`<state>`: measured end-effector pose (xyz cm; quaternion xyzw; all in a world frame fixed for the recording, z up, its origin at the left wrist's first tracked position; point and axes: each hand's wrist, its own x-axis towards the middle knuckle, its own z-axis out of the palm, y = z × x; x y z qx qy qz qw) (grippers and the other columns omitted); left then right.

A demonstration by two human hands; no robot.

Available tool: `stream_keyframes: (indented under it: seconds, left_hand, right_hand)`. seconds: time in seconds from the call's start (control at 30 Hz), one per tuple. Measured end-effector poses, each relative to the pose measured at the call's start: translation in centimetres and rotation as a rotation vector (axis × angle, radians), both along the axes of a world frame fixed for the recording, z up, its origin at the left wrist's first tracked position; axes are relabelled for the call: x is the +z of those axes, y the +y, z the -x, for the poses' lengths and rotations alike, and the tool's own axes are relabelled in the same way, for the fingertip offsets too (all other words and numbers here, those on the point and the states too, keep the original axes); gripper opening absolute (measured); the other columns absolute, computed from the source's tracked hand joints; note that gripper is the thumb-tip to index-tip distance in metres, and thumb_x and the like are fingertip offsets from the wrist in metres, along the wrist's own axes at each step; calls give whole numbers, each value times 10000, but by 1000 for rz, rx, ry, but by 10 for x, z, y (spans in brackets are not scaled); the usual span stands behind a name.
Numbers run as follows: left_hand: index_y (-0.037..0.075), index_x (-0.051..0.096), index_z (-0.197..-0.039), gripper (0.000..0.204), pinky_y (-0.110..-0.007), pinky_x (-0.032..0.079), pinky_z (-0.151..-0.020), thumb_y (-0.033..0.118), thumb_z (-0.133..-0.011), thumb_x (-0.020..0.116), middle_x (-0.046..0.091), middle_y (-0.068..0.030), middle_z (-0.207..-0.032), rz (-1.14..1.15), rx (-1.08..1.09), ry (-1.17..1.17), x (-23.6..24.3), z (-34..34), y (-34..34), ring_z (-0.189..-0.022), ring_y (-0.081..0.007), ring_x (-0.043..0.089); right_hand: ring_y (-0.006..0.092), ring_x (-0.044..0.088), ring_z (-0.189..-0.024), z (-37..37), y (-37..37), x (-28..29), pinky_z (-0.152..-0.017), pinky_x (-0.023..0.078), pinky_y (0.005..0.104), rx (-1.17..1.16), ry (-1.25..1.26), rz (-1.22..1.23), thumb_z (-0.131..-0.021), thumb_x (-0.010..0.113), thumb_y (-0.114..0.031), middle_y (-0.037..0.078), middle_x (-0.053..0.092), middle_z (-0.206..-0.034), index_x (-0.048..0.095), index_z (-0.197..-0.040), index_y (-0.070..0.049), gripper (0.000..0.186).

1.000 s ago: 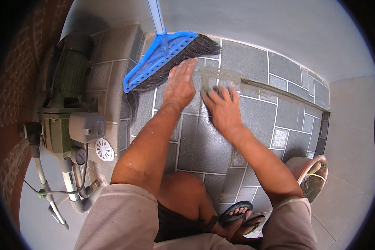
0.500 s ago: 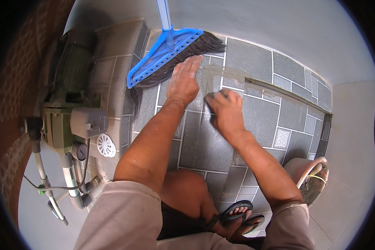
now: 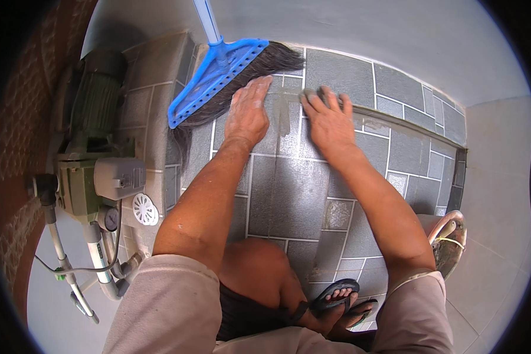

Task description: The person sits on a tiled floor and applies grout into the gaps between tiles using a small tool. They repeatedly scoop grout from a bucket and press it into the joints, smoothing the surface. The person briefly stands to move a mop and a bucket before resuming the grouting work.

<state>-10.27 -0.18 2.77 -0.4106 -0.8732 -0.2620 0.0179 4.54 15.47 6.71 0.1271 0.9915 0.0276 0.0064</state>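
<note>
My left hand (image 3: 248, 115) lies flat on the grey tiled floor (image 3: 286, 194), fingers stretched forward and whitish with dust or paste. Its fingertips are next to the dark bristles of a blue broom (image 3: 221, 74). My right hand (image 3: 331, 127) presses down on the tiles to the right of it. Its fingers lie over a dark grey piece, perhaps a sponge or cloth, mostly hidden beneath them. Close to its fingers, a narrow channel (image 3: 407, 121) runs off toward the right. A greyish smear (image 3: 284, 118) marks the tile between my hands.
A green water pump (image 3: 79, 183) with pipes stands at the left, by a tiled ledge. On the ledge lies a white round drain cover (image 3: 144, 209). A bucket (image 3: 448, 242) with grey contents sits near my right elbow. A grey wall (image 3: 366, 29) rises behind.
My right hand has moved forward along the tiles, and its curled fingers have spread more. The left hand stays beside the broom. The whole view has shifted slightly.
</note>
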Motion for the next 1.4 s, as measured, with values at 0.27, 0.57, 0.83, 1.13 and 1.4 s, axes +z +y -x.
stream_keyframes:
  seconds: [0.27, 0.57, 0.83, 1.13, 1.4]
  left_hand:
    - [102, 522, -1536, 563, -462, 335, -1264, -41, -998, 443, 573, -157, -1546, -11, 3, 16, 5, 2, -3, -1471, -319, 502]
    - [96, 521, -1547, 657, -481, 332, -1266, -74, -914, 469, 560, -156, -1568, 9, -25, 22, -2, 10, -1, -1494, -321, 483]
    - [90, 529, -1543, 593, -484, 347, -1258, -52, -969, 492, 572, -173, -1552, -5, -44, 53, -5, -2, 6, -1486, -354, 490]
    - [88, 532, -1527, 684, -479, 380, -1243, -151, -888, 482, 519, -183, -1555, 60, -59, 132, -15, -5, 6, -1457, -385, 487]
    - [89, 377, -1639, 864, -455, 384, -1252, -188, -827, 481, 486, -239, -1563, 86, 21, -132, 5, 3, -1, -1438, -441, 493]
  right_hand:
    - [319, 433, -1507, -59, 38, 9, -1227, 317, 564, -258, 28, 32, -1002, 523, -73, 36, 601, -1527, 603, -1519, -159, 530]
    - [361, 569, -1261, -71, -24, 13, -1016, 447, 506, -232, 403, 339, -843, 652, 42, 146, 700, -1174, 742, -1237, -22, 409]
    - [377, 593, -1181, -254, -30, 100, -1052, 476, 506, -628, 504, 491, -958, 677, -55, 195, 694, -1127, 758, -1260, -42, 313]
    - [256, 710, -1131, -472, 42, 241, -1085, 481, 395, -1122, 854, 756, -1076, 665, -291, 172, 775, -1210, 743, -1314, 10, 391]
    - [373, 683, -1176, -546, 23, 257, -1054, 506, 572, -143, 1574, 1519, -1078, 641, -280, 151, 759, -1225, 752, -1215, -7, 325]
